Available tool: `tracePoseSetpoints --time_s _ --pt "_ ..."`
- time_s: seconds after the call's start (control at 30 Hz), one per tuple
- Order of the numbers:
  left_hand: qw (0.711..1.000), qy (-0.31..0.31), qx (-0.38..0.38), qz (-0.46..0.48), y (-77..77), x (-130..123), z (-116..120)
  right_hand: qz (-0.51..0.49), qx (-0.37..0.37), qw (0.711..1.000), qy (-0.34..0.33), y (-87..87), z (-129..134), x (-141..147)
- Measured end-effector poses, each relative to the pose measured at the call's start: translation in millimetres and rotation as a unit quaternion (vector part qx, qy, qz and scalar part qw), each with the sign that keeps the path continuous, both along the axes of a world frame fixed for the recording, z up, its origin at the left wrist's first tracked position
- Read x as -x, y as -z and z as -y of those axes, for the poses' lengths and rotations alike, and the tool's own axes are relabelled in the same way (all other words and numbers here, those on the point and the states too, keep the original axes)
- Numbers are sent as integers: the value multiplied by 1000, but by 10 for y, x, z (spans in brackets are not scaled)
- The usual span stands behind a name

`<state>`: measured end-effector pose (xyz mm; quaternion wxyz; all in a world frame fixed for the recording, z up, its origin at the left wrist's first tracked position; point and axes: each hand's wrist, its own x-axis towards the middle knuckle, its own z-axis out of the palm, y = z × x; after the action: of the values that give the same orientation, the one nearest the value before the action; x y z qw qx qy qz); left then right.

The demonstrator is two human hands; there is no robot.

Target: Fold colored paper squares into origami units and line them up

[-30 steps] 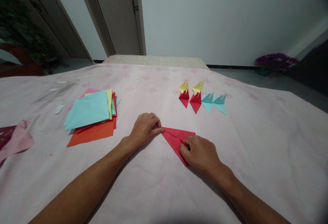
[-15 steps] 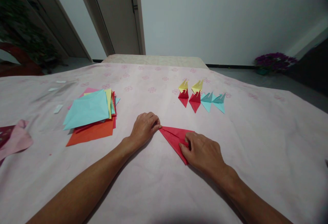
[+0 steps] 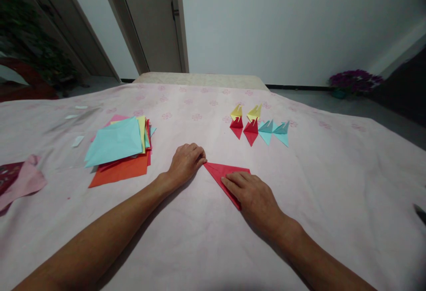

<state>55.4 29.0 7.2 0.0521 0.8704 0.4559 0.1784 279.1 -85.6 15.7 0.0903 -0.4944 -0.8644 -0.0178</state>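
A red sheet of origami paper (image 3: 218,171), folded to a narrow triangle, lies flat on the cloth between my hands. My left hand (image 3: 188,161) pinches its pointed left corner between thumb and fingers. Across the wider right part rests my right hand (image 3: 251,191), its fingers stretched out flat and pressing on the paper. The palm hides the triangle's right side. Beyond the paper stand small folded birds in rows: red ones (image 3: 250,132), yellow ones (image 3: 254,112) and light blue ones (image 3: 281,132).
To the left is a loose pile of coloured paper sheets (image 3: 115,142), light blue on top. A pink and dark red cloth (image 3: 25,180) lies at the far left, near small white pieces (image 3: 78,141). A pink flowered tablecloth (image 3: 186,246) covers the table. A dark object (image 3: 420,213) shows at the right edge.
My right hand's curled fingers have straightened and slid leftward over the red paper, now lying flat. My left hand keeps its pinch on the corner. The whole view has shifted slightly.
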Motion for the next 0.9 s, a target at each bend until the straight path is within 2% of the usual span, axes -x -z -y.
tracePoseSetpoints --time_s 0.13,0.23,0.37,0.43,0.63,0.9 --pt "998 9 -54 -4 -65 32 9 10 0 1000 -1 -36 17 15" --pt "994 64 -88 30 -57 26 234 9 3 1000 1 -49 24 25" --pt "990 131 -41 -20 9 -18 636 6 9 1000 -7 -60 27 29" --pt "986 151 -11 -67 31 -25 744 7 14 1000 -10 -64 29 30" --pt "976 166 33 -138 19 59 684 7 20 1000 -21 -78 43 -6" --pt "971 174 34 -163 -1 96 632 12 64 996 -55 -190 65 -73"
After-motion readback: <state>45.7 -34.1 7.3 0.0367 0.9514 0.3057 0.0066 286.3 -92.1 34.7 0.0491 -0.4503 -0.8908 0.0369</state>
